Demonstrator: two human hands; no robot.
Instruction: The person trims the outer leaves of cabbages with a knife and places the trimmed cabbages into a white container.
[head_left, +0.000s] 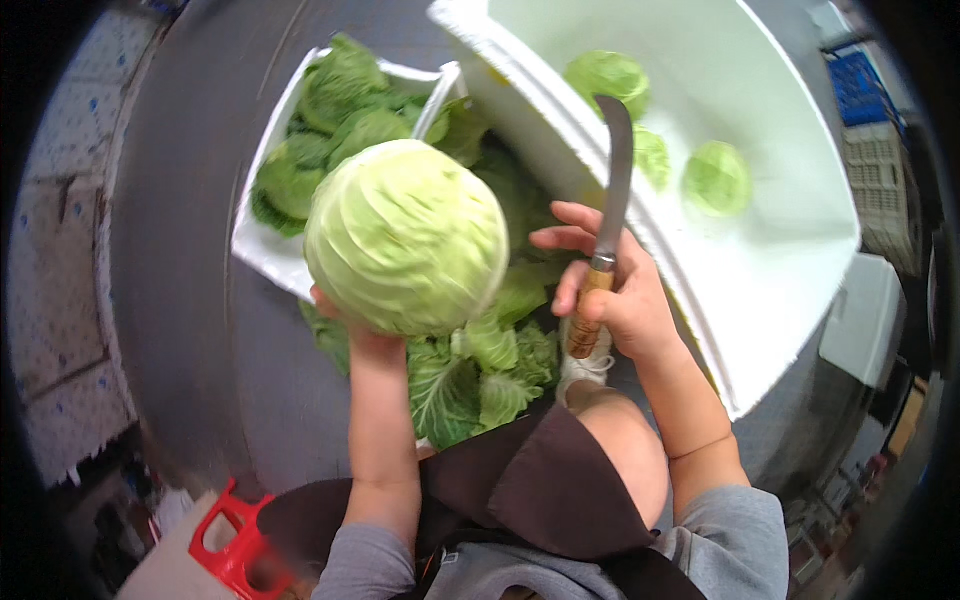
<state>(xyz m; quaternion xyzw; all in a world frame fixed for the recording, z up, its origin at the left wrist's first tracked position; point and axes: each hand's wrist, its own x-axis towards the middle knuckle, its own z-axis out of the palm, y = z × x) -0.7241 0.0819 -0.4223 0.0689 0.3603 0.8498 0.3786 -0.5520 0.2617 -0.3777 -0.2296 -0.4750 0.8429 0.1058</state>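
A pale green cabbage head (407, 238) rests on my left hand (361, 334), which is mostly hidden beneath it. My right hand (626, 296) holds a curved-blade knife (616, 172) by its wooden handle, blade pointing up and away, with some fingers spread. Loose outer cabbage leaves (469, 382) lie on the floor between my arms. Left of the held head, a white foam box (262, 259) contains leafy green cabbages (341, 97). On the right, several trimmed cabbage heads (717, 178) lie inside a large white foam container (780, 247).
A red plastic stool (241, 547) is at the lower left. Beyond the large container on the right are a white foam lid or box (862, 319), a pale plastic crate (881, 180) and a blue crate (859, 86). My shoe (589, 366) stands beside the leaves.
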